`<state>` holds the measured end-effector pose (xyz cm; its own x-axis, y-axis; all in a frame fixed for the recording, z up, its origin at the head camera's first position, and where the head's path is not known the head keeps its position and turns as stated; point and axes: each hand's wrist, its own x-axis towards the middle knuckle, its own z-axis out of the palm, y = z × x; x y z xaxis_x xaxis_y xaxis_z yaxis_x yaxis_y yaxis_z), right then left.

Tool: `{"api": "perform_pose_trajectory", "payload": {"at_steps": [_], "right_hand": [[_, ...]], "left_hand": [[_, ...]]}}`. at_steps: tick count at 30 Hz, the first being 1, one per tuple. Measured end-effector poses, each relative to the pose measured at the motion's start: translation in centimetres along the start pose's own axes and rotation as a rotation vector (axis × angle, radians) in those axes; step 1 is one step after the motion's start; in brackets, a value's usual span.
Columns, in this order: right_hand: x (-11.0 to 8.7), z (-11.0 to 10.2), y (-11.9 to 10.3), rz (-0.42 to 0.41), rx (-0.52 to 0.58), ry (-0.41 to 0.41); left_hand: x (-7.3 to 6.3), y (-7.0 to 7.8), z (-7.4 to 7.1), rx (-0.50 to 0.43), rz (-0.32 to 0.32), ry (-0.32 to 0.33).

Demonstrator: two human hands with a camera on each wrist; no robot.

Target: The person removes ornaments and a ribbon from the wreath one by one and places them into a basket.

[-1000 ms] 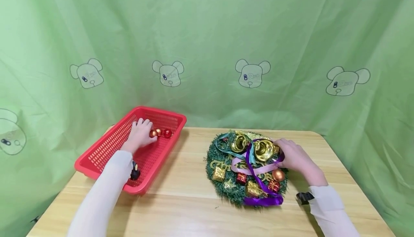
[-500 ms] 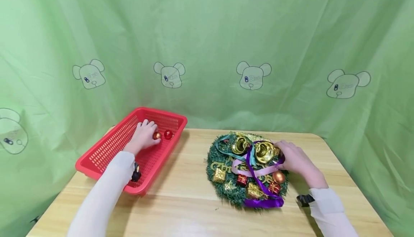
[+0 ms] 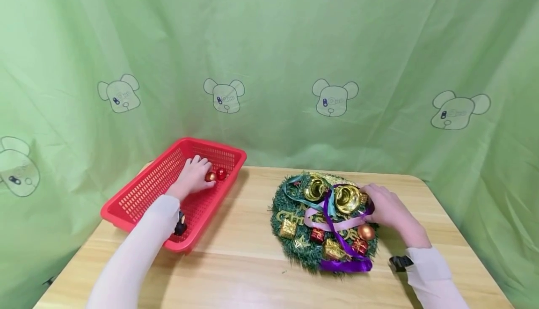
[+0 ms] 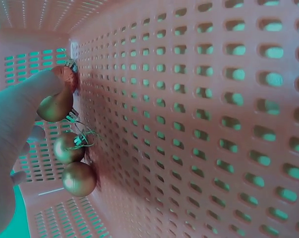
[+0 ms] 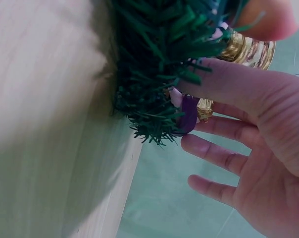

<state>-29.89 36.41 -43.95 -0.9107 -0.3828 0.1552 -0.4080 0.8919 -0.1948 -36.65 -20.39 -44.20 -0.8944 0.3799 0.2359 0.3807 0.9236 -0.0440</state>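
My left hand (image 3: pixel 194 177) reaches down into the red plastic basket (image 3: pixel 174 246). In the left wrist view its thumb lies over a copper-gold Christmas ball (image 4: pixel 55 108); the index finger is hidden, so I cannot tell if it pinches the ball. A red Christmas ball (image 3: pixel 221 173) sits just beyond, and two gold balls (image 4: pixel 80 178) lie near the other fingertips. My right hand (image 3: pixel 387 208) grips the right edge of a green Christmas wreath (image 3: pixel 301 257), thumb on the greenery, fingers past the edge by the purple ribbon (image 5: pixel 188 115).
The wreath carries gold bells (image 3: pixel 347 199), small gift boxes (image 3: pixel 334 249), a copper ball (image 3: pixel 366 232) and ribbons. Basket and wreath stand apart on a wooden table (image 3: pixel 236 276). A green curtain (image 3: pixel 278 42) hangs behind it. Slotted walls rise around my left hand.
My left hand has shifted right inside the basket, toward the red ball, and a copper-gold ball has moved with it. A second gold ball is now hidden. My right hand stays at the wreath.
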Motion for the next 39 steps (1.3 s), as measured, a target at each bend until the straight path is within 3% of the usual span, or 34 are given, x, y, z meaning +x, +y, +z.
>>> {"api": "perform_pose_trajectory", "payload": {"at_steps": [14, 26, 33, 39], "right_hand": [[-0.5, 0.1, -0.2, 0.006, -0.010, -0.006], [-0.4, 0.0, -0.2, 0.002, -0.019, 0.016], [-0.1, -0.1, -0.2, 0.006, -0.019, 0.021], [-0.1, 0.2, -0.1, 0.006, -0.016, 0.018]], "left_hand": [[-0.4, 0.3, 0.7, 0.002, 0.023, -0.023], [-0.3, -0.4, 0.9, -0.001, -0.002, -0.046], [-0.4, -0.7, 0.3, -0.018, -0.022, -0.023], [-0.6, -0.8, 1.0, -0.022, -0.020, -0.036]]}}
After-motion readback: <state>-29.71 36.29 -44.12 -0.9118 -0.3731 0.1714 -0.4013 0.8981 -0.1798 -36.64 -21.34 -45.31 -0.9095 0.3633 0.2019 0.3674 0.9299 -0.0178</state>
